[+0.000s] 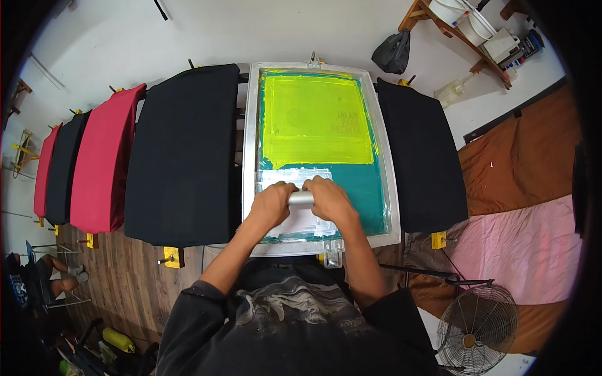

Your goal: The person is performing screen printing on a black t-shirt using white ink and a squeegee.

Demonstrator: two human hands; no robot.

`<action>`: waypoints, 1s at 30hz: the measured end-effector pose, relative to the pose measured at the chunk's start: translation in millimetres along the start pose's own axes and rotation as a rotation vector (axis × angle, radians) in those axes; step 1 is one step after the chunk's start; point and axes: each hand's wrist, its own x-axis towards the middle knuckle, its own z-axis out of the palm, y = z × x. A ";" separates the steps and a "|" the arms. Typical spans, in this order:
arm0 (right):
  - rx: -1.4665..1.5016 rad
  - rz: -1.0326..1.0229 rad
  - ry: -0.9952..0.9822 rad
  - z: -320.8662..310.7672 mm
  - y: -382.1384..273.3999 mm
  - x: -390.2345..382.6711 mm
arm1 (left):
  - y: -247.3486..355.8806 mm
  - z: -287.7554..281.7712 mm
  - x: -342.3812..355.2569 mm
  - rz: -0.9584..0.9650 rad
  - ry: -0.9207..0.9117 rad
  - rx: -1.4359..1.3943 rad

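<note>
A screen-printing frame (pixel 392 188) with a silver metal border lies in front of me. Its mesh is green, with a large yellow-green panel (pixel 316 119) over the far part. Both of my hands grip a silver-handled squeegee (pixel 301 198) near the frame's close end. My left hand (pixel 273 203) is closed round its left side, and my right hand (pixel 332 200) round its right side. White ink (pixel 285 177) is smeared on the mesh just beyond the squeegee. The squeegee's blade is hidden from view.
Black fabric-covered boards (pixel 182 156) and red ones (pixel 106 156) stand in a row at left; another black board (pixel 423 156) is at right. A clear clamp (pixel 333 254) sits at the frame's near edge. A floor fan (pixel 476 329) stands lower right. A seated person (pixel 47 279) is at far left.
</note>
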 end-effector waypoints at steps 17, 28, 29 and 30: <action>-0.013 -0.015 -0.080 2.7 -23.8 -56.4 | 14.3 13.1 -55.9 0.070 0.009 0.006; -0.013 0.043 0.005 8.0 3.6 -18.7 | 1.5 28.6 -11.7 0.010 0.066 0.017; 0.006 0.027 0.008 9.2 3.7 -22.7 | 3.3 29.4 -15.4 0.011 0.055 0.021; 0.024 0.010 0.009 12.1 4.6 -28.1 | 6.1 28.9 -21.6 0.013 0.027 0.041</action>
